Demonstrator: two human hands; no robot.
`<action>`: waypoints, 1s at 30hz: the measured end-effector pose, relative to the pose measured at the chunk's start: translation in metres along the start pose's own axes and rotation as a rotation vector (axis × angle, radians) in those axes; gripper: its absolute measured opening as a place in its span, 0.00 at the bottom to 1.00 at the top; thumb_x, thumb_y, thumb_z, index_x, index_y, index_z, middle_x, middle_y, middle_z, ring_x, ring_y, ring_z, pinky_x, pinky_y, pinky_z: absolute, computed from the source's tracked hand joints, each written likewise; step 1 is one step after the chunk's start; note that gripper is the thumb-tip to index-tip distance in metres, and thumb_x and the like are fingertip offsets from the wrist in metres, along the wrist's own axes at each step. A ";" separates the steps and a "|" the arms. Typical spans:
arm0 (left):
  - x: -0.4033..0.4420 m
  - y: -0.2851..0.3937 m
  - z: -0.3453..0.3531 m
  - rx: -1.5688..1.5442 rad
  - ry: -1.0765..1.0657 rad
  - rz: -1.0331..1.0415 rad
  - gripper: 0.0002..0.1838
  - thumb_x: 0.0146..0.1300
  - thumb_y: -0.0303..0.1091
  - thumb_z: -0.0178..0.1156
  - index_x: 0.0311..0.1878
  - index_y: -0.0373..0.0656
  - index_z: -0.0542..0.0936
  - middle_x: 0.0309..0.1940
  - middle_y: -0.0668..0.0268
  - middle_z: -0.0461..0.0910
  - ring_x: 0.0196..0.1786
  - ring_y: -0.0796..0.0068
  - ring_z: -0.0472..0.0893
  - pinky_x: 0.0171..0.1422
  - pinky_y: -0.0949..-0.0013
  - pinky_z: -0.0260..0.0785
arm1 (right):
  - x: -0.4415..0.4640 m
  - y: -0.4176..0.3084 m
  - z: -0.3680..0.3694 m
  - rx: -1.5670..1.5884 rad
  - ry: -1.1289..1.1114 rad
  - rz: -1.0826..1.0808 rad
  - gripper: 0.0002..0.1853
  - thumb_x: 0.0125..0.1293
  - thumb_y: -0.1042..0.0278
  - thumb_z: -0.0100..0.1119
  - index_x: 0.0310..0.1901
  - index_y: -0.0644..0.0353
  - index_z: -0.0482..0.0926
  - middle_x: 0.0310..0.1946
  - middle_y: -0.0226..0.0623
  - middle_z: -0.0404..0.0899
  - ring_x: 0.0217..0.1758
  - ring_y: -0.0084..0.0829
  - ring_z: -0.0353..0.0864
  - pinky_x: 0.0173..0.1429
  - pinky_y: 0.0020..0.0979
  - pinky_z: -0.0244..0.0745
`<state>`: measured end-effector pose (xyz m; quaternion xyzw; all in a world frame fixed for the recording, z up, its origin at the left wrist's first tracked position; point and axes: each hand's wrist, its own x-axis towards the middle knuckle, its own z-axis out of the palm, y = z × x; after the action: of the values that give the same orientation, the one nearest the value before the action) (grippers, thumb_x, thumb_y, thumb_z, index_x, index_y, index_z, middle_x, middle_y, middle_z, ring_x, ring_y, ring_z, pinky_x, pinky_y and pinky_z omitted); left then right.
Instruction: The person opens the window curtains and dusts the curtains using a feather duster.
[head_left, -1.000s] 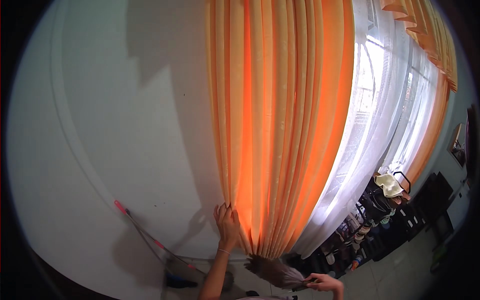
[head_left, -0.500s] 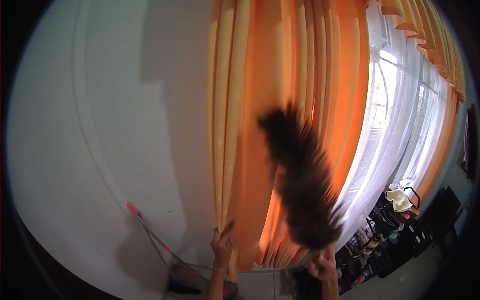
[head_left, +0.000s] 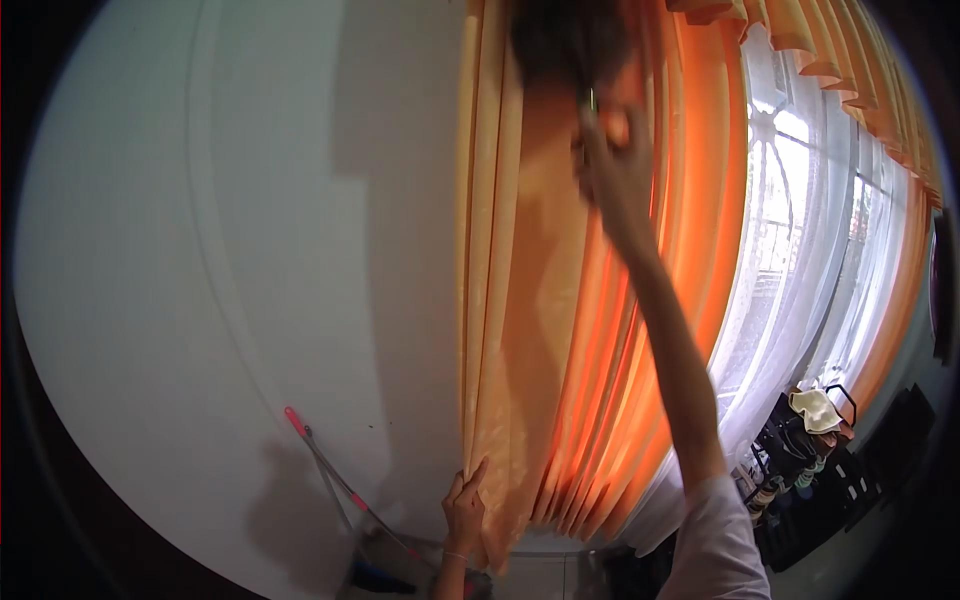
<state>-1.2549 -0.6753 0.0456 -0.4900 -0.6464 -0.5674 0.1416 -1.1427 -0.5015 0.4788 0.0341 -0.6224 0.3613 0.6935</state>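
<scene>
An orange curtain (head_left: 550, 230) hangs in long folds down the middle of the view. My left hand (head_left: 464, 508) is closed on the curtain's left edge, low down. Raised high on the curtain, my right hand (head_left: 610, 160) grips the handle of a dark feather duster (head_left: 568, 45). The duster's feathers are blurred and lie over the upper curtain, partly cut off by the top of the view. Whether the feathers touch the cloth I cannot tell.
A long-handled broom and dustpan (head_left: 335, 470) lean against the white wall (head_left: 270, 250) at left. Sheer white curtains (head_left: 790, 230) cover the window at right. A rack (head_left: 800, 440) with a pale cloth (head_left: 817, 411) and various items stands below it.
My right hand has risen with the feather duster from low beside the curtain to near its top. My left hand keeps its hold on the curtain. The view has shifted slightly left.
</scene>
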 end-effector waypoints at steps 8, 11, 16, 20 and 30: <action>-0.005 0.011 -0.010 0.040 0.036 0.027 0.27 0.58 0.12 0.51 0.56 0.48 0.83 0.45 0.52 0.81 0.46 0.53 0.84 0.49 0.60 0.79 | 0.191 -0.061 0.031 -0.359 0.069 -0.188 0.16 0.70 0.57 0.58 0.51 0.56 0.71 0.21 0.29 0.74 0.19 0.19 0.72 0.20 0.25 0.65; -0.005 0.006 -0.011 -0.010 0.056 0.028 0.27 0.59 0.11 0.50 0.57 0.48 0.83 0.44 0.52 0.81 0.46 0.54 0.84 0.47 0.59 0.79 | 0.182 -0.048 0.025 -0.458 0.072 -0.259 0.17 0.69 0.56 0.58 0.51 0.59 0.71 0.20 0.30 0.74 0.18 0.21 0.72 0.21 0.27 0.66; 0.002 -0.007 -0.017 0.027 0.021 -0.049 0.29 0.60 0.11 0.50 0.59 0.51 0.82 0.44 0.53 0.82 0.43 0.57 0.85 0.46 0.65 0.77 | 0.045 0.050 0.001 -0.678 -0.045 -0.403 0.28 0.70 0.62 0.55 0.68 0.63 0.62 0.32 0.59 0.78 0.36 0.54 0.82 0.38 0.47 0.73; 0.008 -0.011 -0.020 0.034 0.034 -0.074 0.31 0.58 0.10 0.51 0.60 0.54 0.81 0.45 0.53 0.82 0.42 0.58 0.85 0.46 0.64 0.77 | -0.184 0.152 -0.042 -0.731 -0.167 -0.166 0.20 0.72 0.68 0.53 0.63 0.62 0.66 0.20 0.49 0.72 0.17 0.42 0.74 0.21 0.39 0.65; 0.023 -0.024 -0.031 0.029 0.077 -0.103 0.31 0.59 0.09 0.47 0.62 0.46 0.79 0.52 0.53 0.81 0.53 0.54 0.82 0.55 0.60 0.75 | -0.707 0.159 -0.228 -0.788 -1.401 0.878 0.27 0.67 0.64 0.44 0.68 0.50 0.59 0.38 0.61 0.79 0.38 0.60 0.83 0.43 0.56 0.76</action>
<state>-1.2963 -0.6888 0.0581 -0.4320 -0.6729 -0.5829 0.1439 -1.0131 -0.5949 -0.2635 -0.2334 -0.9360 0.2506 -0.0809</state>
